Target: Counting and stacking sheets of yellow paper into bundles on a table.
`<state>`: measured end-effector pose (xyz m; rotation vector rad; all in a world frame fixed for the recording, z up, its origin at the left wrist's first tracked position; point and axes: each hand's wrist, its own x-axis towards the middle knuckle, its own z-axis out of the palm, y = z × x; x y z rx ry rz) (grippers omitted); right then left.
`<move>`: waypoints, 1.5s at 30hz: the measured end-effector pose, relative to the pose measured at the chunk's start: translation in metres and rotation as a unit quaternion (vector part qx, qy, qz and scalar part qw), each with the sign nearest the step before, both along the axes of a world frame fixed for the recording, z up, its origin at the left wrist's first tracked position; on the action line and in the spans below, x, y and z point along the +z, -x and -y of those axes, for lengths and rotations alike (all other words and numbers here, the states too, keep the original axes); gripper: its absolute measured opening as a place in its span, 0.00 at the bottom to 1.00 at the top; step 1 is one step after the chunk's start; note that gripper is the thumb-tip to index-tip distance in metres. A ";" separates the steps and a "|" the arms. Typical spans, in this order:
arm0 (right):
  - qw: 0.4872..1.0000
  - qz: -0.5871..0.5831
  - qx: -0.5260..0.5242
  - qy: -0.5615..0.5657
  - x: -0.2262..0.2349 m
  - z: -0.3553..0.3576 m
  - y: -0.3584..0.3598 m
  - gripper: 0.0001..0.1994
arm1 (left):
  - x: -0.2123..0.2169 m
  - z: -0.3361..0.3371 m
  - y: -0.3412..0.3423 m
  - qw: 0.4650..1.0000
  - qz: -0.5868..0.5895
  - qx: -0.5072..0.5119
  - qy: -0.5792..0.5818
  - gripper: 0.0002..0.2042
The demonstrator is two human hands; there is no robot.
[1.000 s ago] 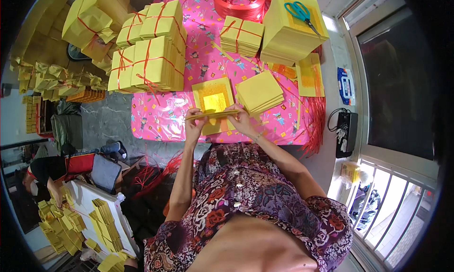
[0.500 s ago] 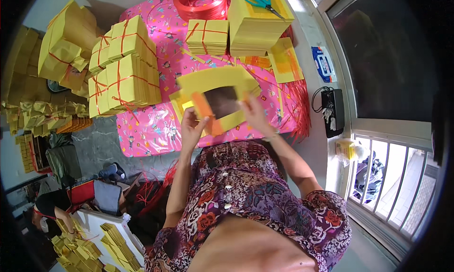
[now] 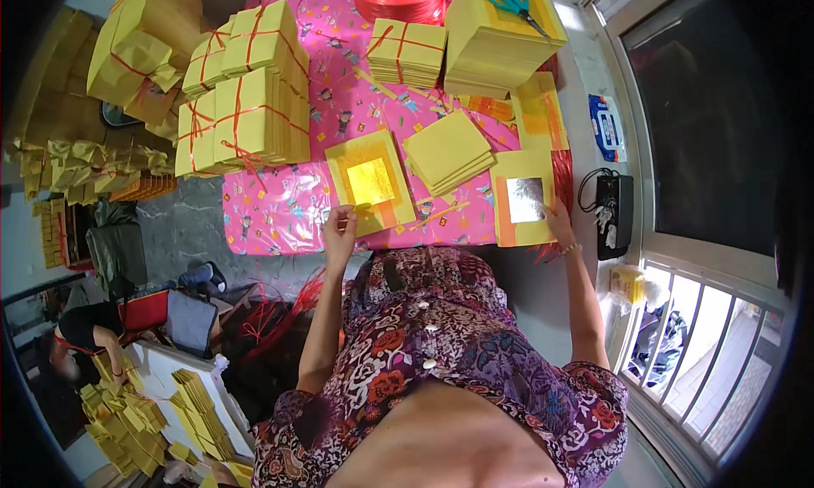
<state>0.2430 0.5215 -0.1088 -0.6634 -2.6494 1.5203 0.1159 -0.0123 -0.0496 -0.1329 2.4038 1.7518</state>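
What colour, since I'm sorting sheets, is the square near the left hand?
The square is shiny gold; best view: head.

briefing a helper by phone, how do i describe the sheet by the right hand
Start at the pink patterned tablecloth and go to its near right corner. There, by the right hand, lies a yellow sheet with a square patch. That patch looks silvery; the neighbouring sheet by the left hand has a gold one.

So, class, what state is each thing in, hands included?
Left hand: loosely curled beside gold-square sheet
Right hand: at silver-square sheet's edge
Gold-square sheet: face up
Silver-square sheet: face up
Short stack: untied
Tall stack: untied
Scissors: seemingly closed
Bundles: tied
Red coil: wound
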 end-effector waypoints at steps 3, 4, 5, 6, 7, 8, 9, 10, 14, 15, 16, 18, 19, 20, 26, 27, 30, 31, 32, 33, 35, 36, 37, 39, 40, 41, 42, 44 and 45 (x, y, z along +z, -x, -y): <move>0.997 0.009 -0.003 -0.071 -0.019 -0.003 0.009 0.14 | -0.003 -0.001 -0.003 0.999 -0.019 -0.016 0.023 0.08; 0.993 0.022 -0.012 -0.114 -0.018 -0.002 0.012 0.13 | -0.002 -0.001 -0.003 0.999 -0.016 -0.024 0.022 0.08; 0.985 0.043 -0.028 -0.162 -0.015 0.001 0.014 0.13 | 0.000 -0.001 -0.004 0.999 -0.012 -0.033 0.005 0.09; 0.983 0.050 -0.027 -0.176 -0.011 0.005 0.017 0.13 | 0.002 -0.001 -0.005 0.997 -0.010 -0.046 0.054 0.10; 0.978 0.065 -0.035 -0.196 -0.007 0.010 0.018 0.13 | 0.005 -0.002 -0.005 0.994 -0.008 -0.061 0.086 0.12; 0.972 0.078 -0.045 -0.215 -0.003 0.015 0.020 0.12 | 0.007 -0.003 -0.004 0.991 0.004 -0.076 0.111 0.13; 0.966 0.079 -0.047 -0.243 0.000 0.021 0.022 0.12 | 0.010 -0.004 -0.005 0.980 -0.039 -0.103 0.167 0.15; 0.958 0.078 -0.052 -0.270 0.002 0.026 0.022 0.12 | 0.013 -0.005 -0.006 0.965 -0.071 -0.131 0.217 0.16; 0.932 0.134 -0.069 -0.330 0.002 0.032 0.025 0.12 | 0.019 -0.011 -0.007 0.939 -0.131 -0.181 0.263 0.21; 0.932 0.124 -0.068 -0.334 0.000 0.032 0.026 0.12 | 0.019 -0.012 -0.006 0.934 -0.120 -0.192 0.275 0.22; 0.929 0.120 -0.066 -0.345 0.000 0.031 0.027 0.12 | 0.018 -0.013 -0.005 0.930 -0.122 -0.202 0.282 0.24; 0.924 0.126 -0.066 -0.355 0.003 0.033 0.028 0.13 | 0.015 -0.013 -0.003 0.921 -0.130 -0.218 0.297 0.25; 0.923 0.135 -0.066 -0.355 0.007 0.035 0.030 0.14 | 0.012 -0.014 -0.003 0.916 -0.136 -0.223 0.306 0.25; 0.919 0.156 -0.070 -0.354 0.014 0.039 0.032 0.15 | 0.010 -0.014 -0.002 0.912 -0.141 -0.228 0.312 0.25; 0.873 -0.143 -0.053 -0.463 0.094 0.097 0.061 0.16 | 0.005 -0.012 0.000 0.899 -0.169 -0.237 0.327 0.25; 0.916 -0.157 -0.022 -0.369 0.101 0.121 0.070 0.15 | 0.005 -0.012 0.001 0.898 -0.170 -0.242 0.327 0.25; 0.951 -0.202 0.145 -0.185 0.113 0.185 0.085 0.14 | 0.006 -0.012 0.002 0.896 -0.176 -0.250 0.322 0.25; 0.925 -0.230 0.233 -0.192 0.112 0.207 0.088 0.14 | 0.006 -0.011 0.002 0.896 -0.179 -0.253 0.318 0.25; 0.919 -0.204 0.284 -0.184 0.109 0.230 0.091 0.14 | 0.006 -0.011 0.002 0.894 -0.182 -0.253 0.321 0.25; 0.909 -0.180 0.334 -0.173 0.105 0.250 0.094 0.14 | 0.007 -0.011 0.003 0.893 -0.186 -0.255 0.322 0.25; 0.885 -0.150 0.383 -0.216 0.094 0.281 0.100 0.16 | 0.007 -0.011 0.003 0.892 -0.191 -0.258 0.318 0.25; 0.879 -0.139 0.389 -0.239 0.088 0.293 0.102 0.16 | 0.008 -0.011 0.004 0.893 -0.191 -0.259 0.315 0.26; 0.871 -0.127 0.396 -0.262 0.082 0.303 0.105 0.16 | 0.008 -0.010 0.003 0.894 -0.189 -0.262 0.310 0.26; 0.857 -0.113 0.405 -0.297 0.071 0.310 0.108 0.18 | 0.009 -0.010 0.004 0.893 -0.192 -0.264 0.310 0.26; 0.852 -0.110 0.408 -0.310 0.067 0.311 0.110 0.19 | 0.010 -0.010 0.004 0.892 -0.193 -0.266 0.310 0.26; 0.845 -0.090 0.415 -0.324 0.063 0.312 0.110 0.21 | 0.011 -0.009 0.005 0.890 -0.190 -0.267 0.317 0.26; 0.844 -0.106 0.414 -0.324 0.060 0.311 0.110 0.21 | 0.012 -0.009 0.005 0.888 -0.186 -0.268 0.324 0.25; 0.839 -0.103 0.421 -0.328 0.055 0.310 0.109 0.21 | 0.013 -0.009 0.006 0.884 -0.183 -0.272 0.333 0.25; 0.840 -0.105 0.423 -0.324 0.054 0.310 0.109 0.21 | 0.013 -0.009 0.007 0.883 -0.183 -0.275 0.335 0.25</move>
